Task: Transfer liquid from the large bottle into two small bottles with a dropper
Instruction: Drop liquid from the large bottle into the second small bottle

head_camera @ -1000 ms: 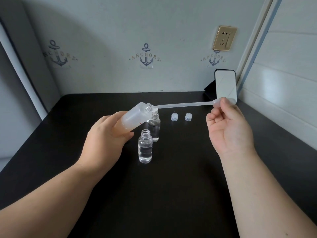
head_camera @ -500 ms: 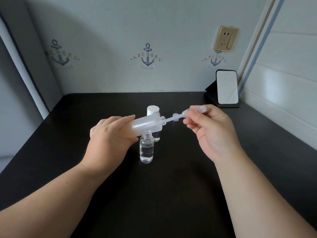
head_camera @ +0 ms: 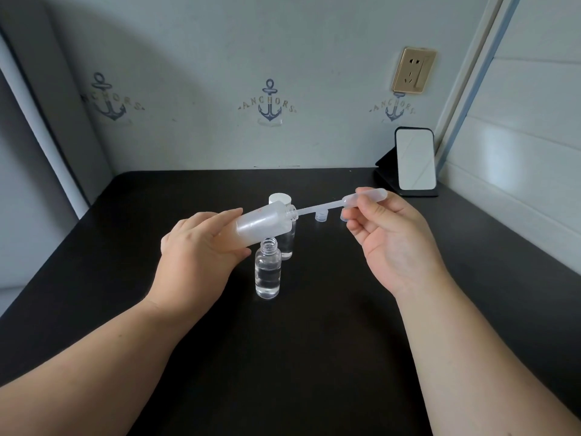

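My left hand (head_camera: pixel 201 259) grips the large frosted bottle (head_camera: pixel 264 225), tilted almost flat with its open neck pointing right. My right hand (head_camera: pixel 386 240) pinches the bulb of a clear plastic dropper (head_camera: pixel 361 199); the dropper's thin stem reaches left into the bottle's neck. Below the large bottle stand two small clear bottles, both uncapped. The near small bottle (head_camera: pixel 268 272) holds clear liquid about halfway up. The far small bottle (head_camera: pixel 287 243) is partly hidden behind the large one.
A white cap (head_camera: pixel 280 198) stands behind the large bottle. Two small clear caps (head_camera: pixel 321 215) lie on the black table (head_camera: pixel 298 357) near my right fingers. A phone on a stand (head_camera: pixel 415 162) leans at the back right corner against the wall.
The dropper was first drawn far out to the right, then pushed deep into the bottle's neck, and now sits drawn partly back. The large bottle lies flatter than one second ago.
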Demonstrator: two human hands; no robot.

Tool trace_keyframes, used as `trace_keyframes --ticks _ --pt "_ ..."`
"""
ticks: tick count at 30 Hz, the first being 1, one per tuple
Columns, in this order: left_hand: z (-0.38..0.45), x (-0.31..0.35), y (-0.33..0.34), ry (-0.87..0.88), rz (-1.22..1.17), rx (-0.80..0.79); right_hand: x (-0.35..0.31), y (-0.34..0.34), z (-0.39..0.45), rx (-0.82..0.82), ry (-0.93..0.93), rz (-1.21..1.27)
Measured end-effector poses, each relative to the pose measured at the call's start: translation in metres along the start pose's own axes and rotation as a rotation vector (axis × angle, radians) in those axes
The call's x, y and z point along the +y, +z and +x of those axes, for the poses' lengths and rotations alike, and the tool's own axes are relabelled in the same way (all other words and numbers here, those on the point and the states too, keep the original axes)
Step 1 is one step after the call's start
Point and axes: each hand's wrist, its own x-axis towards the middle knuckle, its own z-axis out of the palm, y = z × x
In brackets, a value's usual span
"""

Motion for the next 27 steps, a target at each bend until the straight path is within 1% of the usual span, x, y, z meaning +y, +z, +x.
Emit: trace_keyframes --ticks 7,13,18,22,27 --pt "0.000 -0.002 -0.001 -0.021 -0.015 0.022 -0.003 -0.007 0.004 0.065 0.018 0.110" --pt "0.002 -0.003 -0.002 -0.074 -0.032 0.021 -0.006 -0.011 0.005 0.101 0.000 0.170" --pt "0.003 -0.005 -0.001 -0.121 -0.090 0.023 -0.010 -0.016 0.006 0.184 -0.002 0.307" --pt "0.003 -0.004 -0.002 -0.173 -0.192 0.028 -0.010 -0.019 0.007 0.235 0.002 0.408" --pt "0.003 -0.002 -0.003 -0.229 -0.252 0.032 -0.010 -0.018 0.007 0.237 -0.002 0.430"
